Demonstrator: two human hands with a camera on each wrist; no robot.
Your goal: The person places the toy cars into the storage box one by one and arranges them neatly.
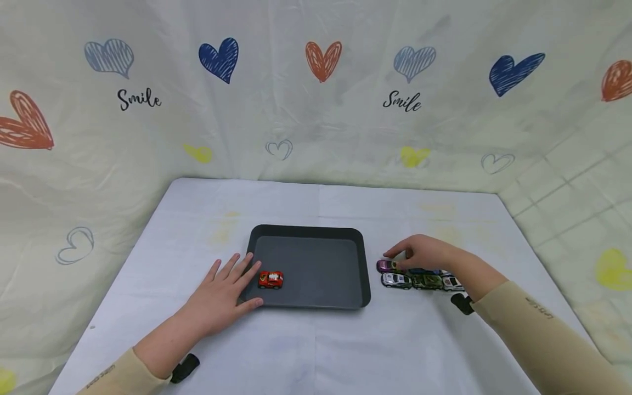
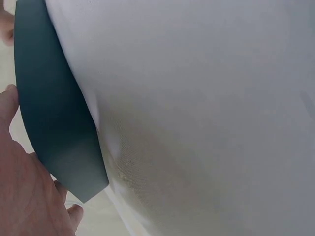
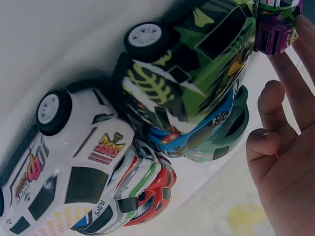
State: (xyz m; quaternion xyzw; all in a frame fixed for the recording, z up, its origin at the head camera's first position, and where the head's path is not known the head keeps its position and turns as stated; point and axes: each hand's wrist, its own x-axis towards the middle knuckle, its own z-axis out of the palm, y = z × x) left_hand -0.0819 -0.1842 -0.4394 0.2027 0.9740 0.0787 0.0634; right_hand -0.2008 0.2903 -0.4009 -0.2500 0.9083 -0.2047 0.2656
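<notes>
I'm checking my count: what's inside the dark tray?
One red toy car shows inside the dark tray, toward its left side. The left hand covers part of the left rim; whatever lies under its fingers cannot be seen.

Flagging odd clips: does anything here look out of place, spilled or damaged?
Nothing clearly wrong: the red car stands upright in the tray, other cars grouped beside it. Faint yellow patches on the white cloth could pass for stains; their cause is unclear.
</notes>
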